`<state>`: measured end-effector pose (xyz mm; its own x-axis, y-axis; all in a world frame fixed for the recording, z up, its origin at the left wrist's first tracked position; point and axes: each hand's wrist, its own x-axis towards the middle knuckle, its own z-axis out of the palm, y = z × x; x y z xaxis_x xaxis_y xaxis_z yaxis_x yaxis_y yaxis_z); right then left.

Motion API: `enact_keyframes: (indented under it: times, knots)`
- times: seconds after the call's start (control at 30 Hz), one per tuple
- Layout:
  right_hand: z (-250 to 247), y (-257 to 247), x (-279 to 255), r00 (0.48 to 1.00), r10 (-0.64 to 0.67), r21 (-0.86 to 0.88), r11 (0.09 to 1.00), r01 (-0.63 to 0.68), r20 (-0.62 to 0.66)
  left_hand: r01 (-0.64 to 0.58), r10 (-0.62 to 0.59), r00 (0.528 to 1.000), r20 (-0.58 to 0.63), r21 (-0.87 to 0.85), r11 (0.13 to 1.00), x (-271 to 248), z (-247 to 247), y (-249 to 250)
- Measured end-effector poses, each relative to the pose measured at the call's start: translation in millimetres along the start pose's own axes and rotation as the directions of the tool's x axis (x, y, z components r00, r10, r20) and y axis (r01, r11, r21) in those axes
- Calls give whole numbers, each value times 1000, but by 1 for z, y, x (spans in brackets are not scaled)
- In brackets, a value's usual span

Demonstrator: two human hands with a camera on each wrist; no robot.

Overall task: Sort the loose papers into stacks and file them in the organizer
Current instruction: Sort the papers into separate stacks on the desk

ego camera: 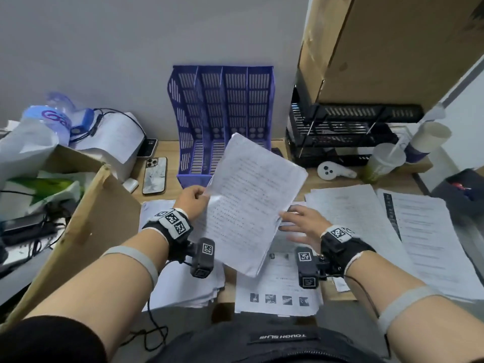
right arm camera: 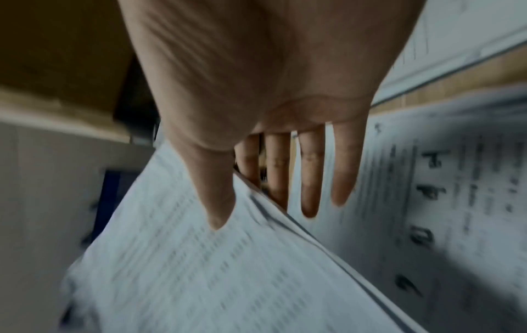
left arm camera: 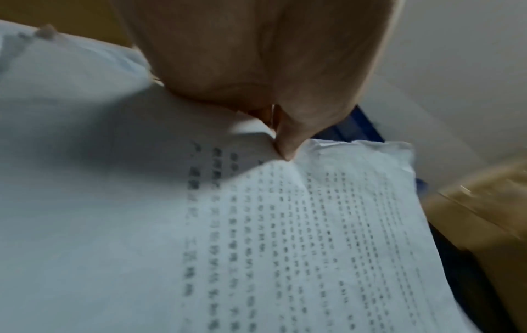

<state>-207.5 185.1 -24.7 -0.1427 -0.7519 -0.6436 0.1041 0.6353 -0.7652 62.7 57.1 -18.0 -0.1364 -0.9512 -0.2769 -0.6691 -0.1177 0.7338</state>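
My left hand (ego camera: pixel 195 199) pinches the left edge of a thick sheaf of printed papers (ego camera: pixel 251 203) and holds it tilted above the desk. In the left wrist view the thumb (left arm camera: pixel 288 144) presses on the sheaf (left arm camera: pixel 285 236). My right hand (ego camera: pixel 301 224) lies at the sheaf's right edge with straight, spread fingers (right arm camera: pixel 310 180); its thumb is over the top sheet (right arm camera: pixel 199 270). Behind the sheaf, against the wall, stands the blue slotted organizer (ego camera: pixel 222 113), its compartments holding nothing that I can see. More paper stacks (ego camera: pixel 348 213) lie flat on the desk.
A cardboard box flap (ego camera: pixel 86 226) rises at the left. Two phones (ego camera: pixel 154 175) lie beside the organizer. A black wire tray rack (ego camera: pixel 340 132), a tall carton (ego camera: pixel 379 48), cups (ego camera: pixel 385 161) and a white controller (ego camera: pixel 332 170) fill the back right.
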Motion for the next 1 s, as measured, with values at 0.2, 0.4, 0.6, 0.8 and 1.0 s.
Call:
enact_keyframes:
  times: [0.2,0.4,0.6,0.8,1.0]
  knots:
    - [111,10,19,980,-47,-490,860,140,196,374,-364,927,-88,167,912,-24,-43,-61]
    - [173,20,19,948,147,-279,958,-65,282,631,-615,770,-172,352,691,-37,-61,-83]
    - [95,49,28,997,73,-563,822,-83,-40,428,-432,901,-46,267,864,-25,-3,-58]
    - [-20,78,1,901,197,-652,633,-417,-385,263,-374,841,392,308,914,-26,95,-24]
    - [-36,102,-4,940,140,-649,691,-319,-312,235,-437,826,355,487,841,-30,129,-22]
